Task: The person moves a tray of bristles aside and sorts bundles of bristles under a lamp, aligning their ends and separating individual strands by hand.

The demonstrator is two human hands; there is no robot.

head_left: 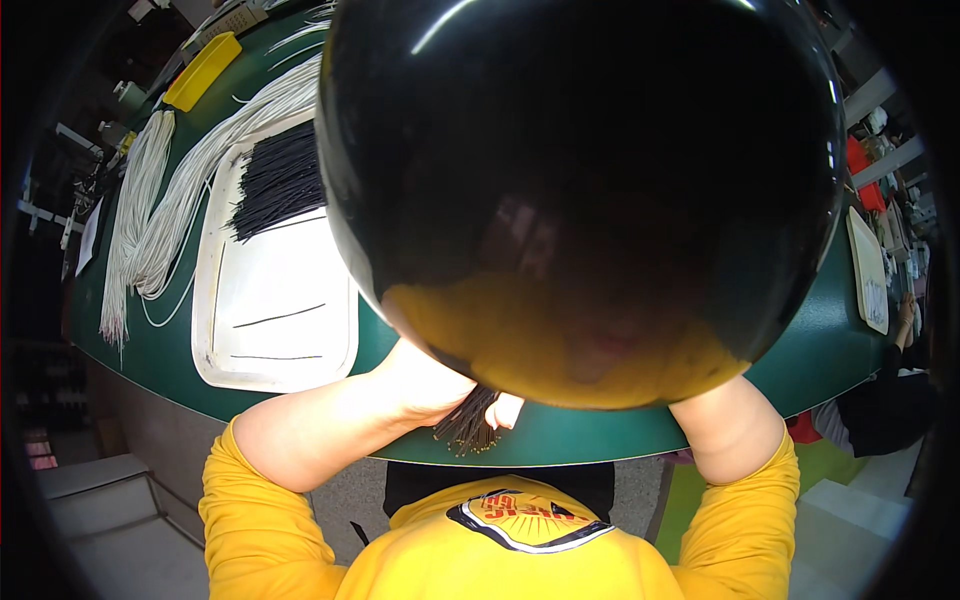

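A large, glossy black dome (pixel 590 180) fills the upper middle of the head view and covers most of the work area. My left hand (pixel 440 388) shows only partly below its lower left rim. That hand is closed round a bundle of thin black wires (pixel 466 428), whose small brassy ends point toward me over the table edge. Pale fingertips show just right of the bundle. On the other side, my right forearm (pixel 728 425) reaches under the dome, which hides my right hand completely.
On the green table (pixel 390 345), a white tray (pixel 275 372) holds a pile of black wires (pixel 280 180) and a few loose ones. Long white cables (pixel 150 230) lie at the left, near a yellow bin (pixel 203 72). Another tray (pixel 868 270) and a person (pixel 885 410) are at the right.
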